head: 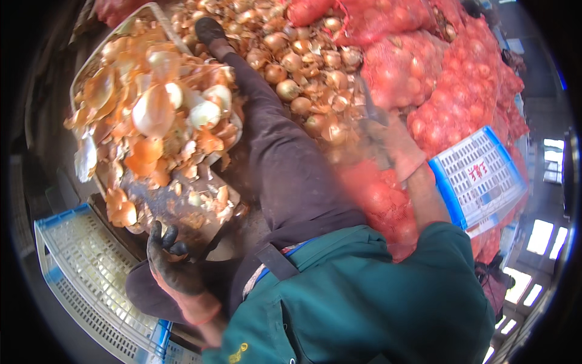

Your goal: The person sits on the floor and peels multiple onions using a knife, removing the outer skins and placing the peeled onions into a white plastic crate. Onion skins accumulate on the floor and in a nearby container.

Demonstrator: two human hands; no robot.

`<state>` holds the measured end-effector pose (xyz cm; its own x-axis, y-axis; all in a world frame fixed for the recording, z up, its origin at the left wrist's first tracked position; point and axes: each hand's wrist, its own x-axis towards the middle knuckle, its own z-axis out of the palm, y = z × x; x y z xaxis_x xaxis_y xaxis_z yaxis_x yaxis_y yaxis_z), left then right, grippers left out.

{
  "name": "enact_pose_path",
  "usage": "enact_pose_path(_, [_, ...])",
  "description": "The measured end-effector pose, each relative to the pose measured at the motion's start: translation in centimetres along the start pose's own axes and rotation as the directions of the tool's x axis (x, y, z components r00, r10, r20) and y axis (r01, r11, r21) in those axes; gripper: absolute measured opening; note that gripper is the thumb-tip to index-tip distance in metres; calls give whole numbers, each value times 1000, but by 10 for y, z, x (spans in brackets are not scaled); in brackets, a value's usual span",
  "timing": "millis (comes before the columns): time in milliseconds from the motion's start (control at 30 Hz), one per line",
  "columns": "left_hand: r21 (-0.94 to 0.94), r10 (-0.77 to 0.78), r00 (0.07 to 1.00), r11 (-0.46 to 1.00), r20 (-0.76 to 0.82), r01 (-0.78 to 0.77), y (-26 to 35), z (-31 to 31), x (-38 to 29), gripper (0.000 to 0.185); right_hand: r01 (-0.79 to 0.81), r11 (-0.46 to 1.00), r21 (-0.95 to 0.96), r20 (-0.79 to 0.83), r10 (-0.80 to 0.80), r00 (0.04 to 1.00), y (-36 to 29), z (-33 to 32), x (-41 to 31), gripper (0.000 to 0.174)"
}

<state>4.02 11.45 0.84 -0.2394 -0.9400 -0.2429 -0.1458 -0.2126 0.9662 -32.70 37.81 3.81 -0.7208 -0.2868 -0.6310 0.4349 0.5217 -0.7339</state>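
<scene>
My left hand (175, 268), in a grey-coated orange work glove, is raised palm up beside the lower edge of a container (168, 27) heaped with onion skins (145, 150) and some pale onions (204, 113). Its fingers are curled apart and hold nothing. On the other side, my gloved right hand (391, 141) is blurred, near loose brown onions (334, 132) and above a red mesh sack (377, 200) of onions. A thin dark blade-like tool (369, 98) sticks out from that hand, which seems closed around it.
Full red mesh onion sacks (464, 86) are piled at the upper right. A blue and white plastic crate (477, 175) leans there and bears writing. Another white crate (91, 273) stands at the lower left. My outstretched leg (291, 154) lies between the skins and the loose onions.
</scene>
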Motion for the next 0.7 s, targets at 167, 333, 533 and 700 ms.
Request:
enact_pose_path(167, [354,109,984,923,141,-152,4,15,10,53,-327,880,-344,-78,321,944,31,-76,14,40])
enact_pose_path(333, [130,32,995,991,98,-44,15,47,28,53,-381,838,-391,-11,410,912,55,-98,33,42])
enact_pose_path(533, [101,-19,985,995,169,2,13,65,39,46,-289,739,-609,200,496,845,51,-86,58,38])
enact_pose_path(700, [210,-57,985,977,162,22,12,72,38,47,518,273,-810,584,301,754,92,-79,98,24])
